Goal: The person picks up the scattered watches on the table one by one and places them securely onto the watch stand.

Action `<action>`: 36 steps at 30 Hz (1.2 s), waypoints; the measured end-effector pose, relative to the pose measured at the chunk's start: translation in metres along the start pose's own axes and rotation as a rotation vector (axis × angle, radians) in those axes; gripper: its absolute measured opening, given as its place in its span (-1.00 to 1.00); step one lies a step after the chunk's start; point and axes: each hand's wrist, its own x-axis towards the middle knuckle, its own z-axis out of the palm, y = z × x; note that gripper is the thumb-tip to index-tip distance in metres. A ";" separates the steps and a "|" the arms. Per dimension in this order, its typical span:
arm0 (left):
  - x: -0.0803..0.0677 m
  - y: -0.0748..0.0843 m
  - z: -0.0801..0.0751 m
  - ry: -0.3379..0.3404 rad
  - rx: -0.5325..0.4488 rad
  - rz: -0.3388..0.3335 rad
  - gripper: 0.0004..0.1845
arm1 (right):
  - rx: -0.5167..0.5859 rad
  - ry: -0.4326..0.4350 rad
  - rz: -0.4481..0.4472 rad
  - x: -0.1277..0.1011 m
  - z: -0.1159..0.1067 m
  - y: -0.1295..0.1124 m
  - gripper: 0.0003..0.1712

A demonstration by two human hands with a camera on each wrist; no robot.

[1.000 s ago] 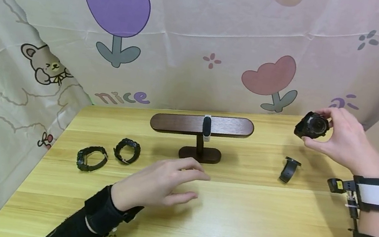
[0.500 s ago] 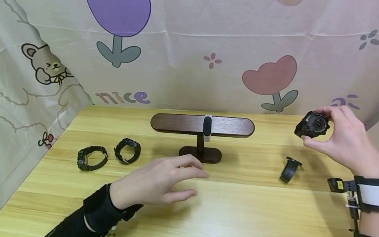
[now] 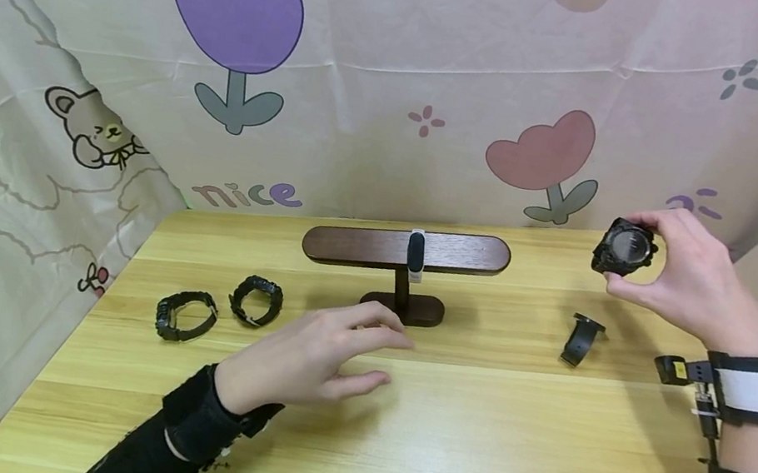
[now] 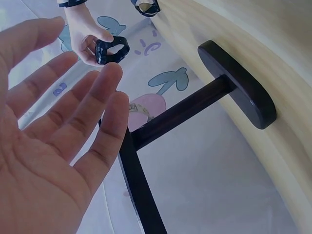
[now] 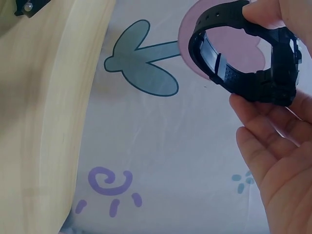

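Two black watches (image 3: 185,315) are lying on the left of the wooden table (image 3: 462,454). The left hand (image 3: 305,354) is hovering palm-down with fingers loose, gripping nothing, just in front of the dark watch stand (image 3: 407,250). Over on the right, the right hand (image 3: 691,279) is pinching a chunky black watch (image 3: 624,248) up above the table, near a small band (image 3: 580,340).

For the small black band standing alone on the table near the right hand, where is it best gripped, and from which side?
Pinch the black band across its upright loop from above: it stands on edge, top rim free. The right hand, nearest, already holds a black watch; the left hand is open.
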 end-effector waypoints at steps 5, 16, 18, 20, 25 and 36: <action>-0.001 -0.002 -0.002 0.035 -0.006 0.002 -0.62 | -0.003 0.003 -0.011 0.001 0.000 -0.002 -0.01; 0.000 -0.006 -0.006 0.186 0.063 0.051 -0.61 | -0.012 -0.006 -0.016 0.002 -0.005 -0.016 -0.01; 0.000 -0.006 -0.008 0.195 0.078 0.043 -0.63 | -0.009 -0.017 -0.014 0.003 -0.006 -0.018 -0.01; -0.001 -0.007 -0.010 0.205 0.089 0.031 -0.63 | -0.006 -0.022 -0.017 0.003 -0.007 -0.019 -0.02; -0.002 -0.009 -0.015 0.232 0.115 -0.016 -0.62 | -0.002 -0.026 -0.024 0.003 -0.007 -0.022 -0.02; -0.005 -0.017 -0.020 0.318 0.136 -0.091 -0.67 | 0.004 -0.020 -0.047 0.004 -0.005 -0.032 -0.03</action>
